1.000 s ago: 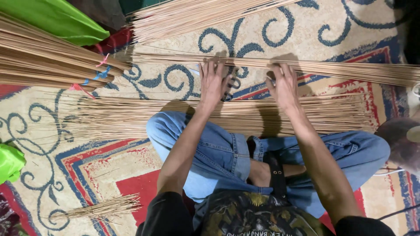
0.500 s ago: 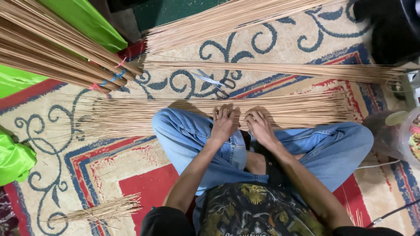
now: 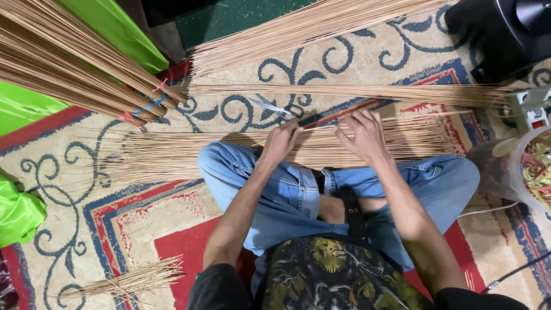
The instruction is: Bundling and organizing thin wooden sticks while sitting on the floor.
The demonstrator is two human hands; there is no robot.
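Thin sticks [image 3: 229,154], tan and far too many to count, spread in one flat layer across the patterned carpet [image 3: 74,218] just beyond crossed, jeans-clad legs, laid side by side left to right, seemingly to keep every piece within reach of both hands. Nearest of all, at the near left, one small loose bundle of sticks [image 3: 129,279], set well apart from the rest. Over the layer, left hand [image 3: 281,140] curled, fingertips pinched on a few sticks; right hand [image 3: 361,135] bent the same way, grip closed around one or two thin sticks lifted a little off the pile and running from hand to hand. Just beyond the left hand, one pair of scissors [image 3: 278,107] flat on the carpet, close by for easy pickup. Farther out, one long row of sticks [image 3: 356,92], then another fanned row at the far edge. Far left, one thick bundle [image 3: 74,66] tied with coloured string against green cloth [image 3: 120,28]. Far right, one black fan base [image 3: 505,34], one power strip [image 3: 531,109], one clear tub [image 3: 531,166].
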